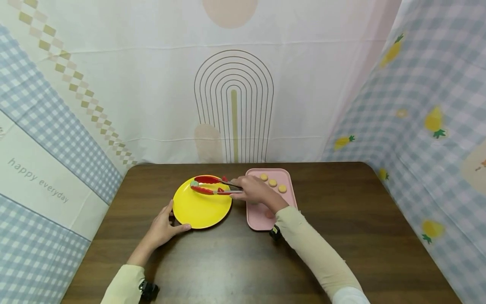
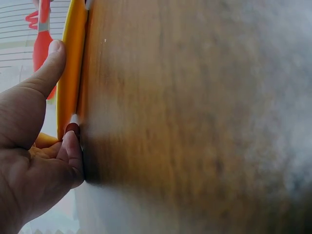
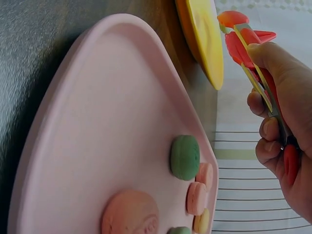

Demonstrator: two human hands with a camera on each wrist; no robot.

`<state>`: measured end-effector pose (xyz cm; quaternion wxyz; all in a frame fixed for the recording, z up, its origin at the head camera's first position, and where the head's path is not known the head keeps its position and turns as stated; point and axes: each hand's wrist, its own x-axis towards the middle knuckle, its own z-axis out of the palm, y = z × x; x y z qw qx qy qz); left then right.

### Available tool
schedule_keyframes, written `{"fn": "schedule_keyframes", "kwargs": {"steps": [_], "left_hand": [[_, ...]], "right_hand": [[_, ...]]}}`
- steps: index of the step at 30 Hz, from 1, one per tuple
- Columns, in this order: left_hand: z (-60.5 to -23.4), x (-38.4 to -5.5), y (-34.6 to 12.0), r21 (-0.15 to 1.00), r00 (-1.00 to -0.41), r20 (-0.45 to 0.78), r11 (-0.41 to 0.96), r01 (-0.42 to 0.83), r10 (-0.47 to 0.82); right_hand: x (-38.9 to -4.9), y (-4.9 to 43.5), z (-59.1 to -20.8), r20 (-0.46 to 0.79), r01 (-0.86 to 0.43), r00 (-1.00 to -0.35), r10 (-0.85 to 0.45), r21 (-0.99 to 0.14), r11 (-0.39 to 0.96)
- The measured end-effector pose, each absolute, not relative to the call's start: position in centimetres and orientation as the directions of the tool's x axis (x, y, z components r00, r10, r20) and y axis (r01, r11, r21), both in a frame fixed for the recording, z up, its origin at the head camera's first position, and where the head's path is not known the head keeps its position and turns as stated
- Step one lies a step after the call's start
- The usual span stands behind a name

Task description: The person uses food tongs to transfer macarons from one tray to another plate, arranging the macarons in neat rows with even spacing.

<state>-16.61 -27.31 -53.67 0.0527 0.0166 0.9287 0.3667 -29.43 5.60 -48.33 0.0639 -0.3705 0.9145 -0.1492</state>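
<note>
Right hand (image 1: 253, 189) had fingers round tongs (image 1: 206, 191) holding macaron (image 1: 194, 183); left hand's (image 1: 163, 228) fingers pinched plate (image 1: 203, 211). Macaron seemed light, probably fragile: sides best, gentle squeeze.

Tongs (image 1: 220, 191): red-ended, metal-armed, extended over plate. Macaron (image 1: 194, 183): pale green, small, round, pinched at tongs' ends. Plate (image 1: 201, 210): yellow, round, shallow, on dark brown wooden table (image 1: 228, 261).

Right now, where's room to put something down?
Bare table lies right of the pink tray, and between the left hand and the right sleeve. The middle of the yellow plate is bare too. It's crowded at the plate's far side, where tongs reach over, and around the macarons.
</note>
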Motion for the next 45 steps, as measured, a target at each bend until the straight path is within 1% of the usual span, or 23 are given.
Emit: {"fn": "schedule_keyframes", "kwargs": {"steps": [7, 14, 23, 27, 32, 36, 43, 45], "left_hand": [[-53.8, -16.6, -27.2, 0.681, -0.994, -0.084, 0.732, -0.009, 0.065], [-53.8, -16.6, -27.2, 0.687, -0.994, -0.091, 0.726, -0.016, 0.064], [-53.9, -16.6, -27.2, 0.682, -0.995, -0.086, 0.731, -0.016, 0.058], [-53.9, -16.6, -27.3, 0.681, -0.995, -0.087, 0.732, -0.018, 0.057], [-53.9, -16.6, -27.4, 0.68, -0.994, -0.09, 0.733, -0.019, 0.058], [-53.8, -16.5, -27.4, 0.684, -0.995, -0.085, 0.729, -0.017, 0.057], [-53.9, -16.6, -27.3, 0.694, -0.995, -0.077, 0.72, -0.01, 0.06], [-53.9, -16.6, -27.3, 0.695, -0.995, -0.075, 0.719, -0.007, 0.063]], "right_hand": [[-29.7, 5.0, -49.3, -0.016, -0.659, -0.705, -0.709, -0.355, 0.663], [-29.8, 4.5, -49.8, -0.039, -0.66, -0.703, -0.71, -0.335, 0.672], [-29.3, 4.6, -49.0, -0.033, -0.658, -0.707, -0.706, -0.334, 0.675], [-28.8, 5.3, -48.1, -0.015, -0.659, -0.717, -0.697, -0.311, 0.685], [-28.2, 6.8, -46.8, 0.055, -0.688, -0.705, -0.707, -0.294, 0.663], [-27.7, 8.4, -45.6, 0.151, -0.735, -0.669, -0.728, -0.278, 0.619], [-26.5, 12.1, -44.0, 0.34, -0.814, -0.58, -0.74, -0.211, 0.54], [-26.1, 13.2, -43.9, 0.374, -0.819, -0.571, -0.731, -0.2, 0.538]]}}
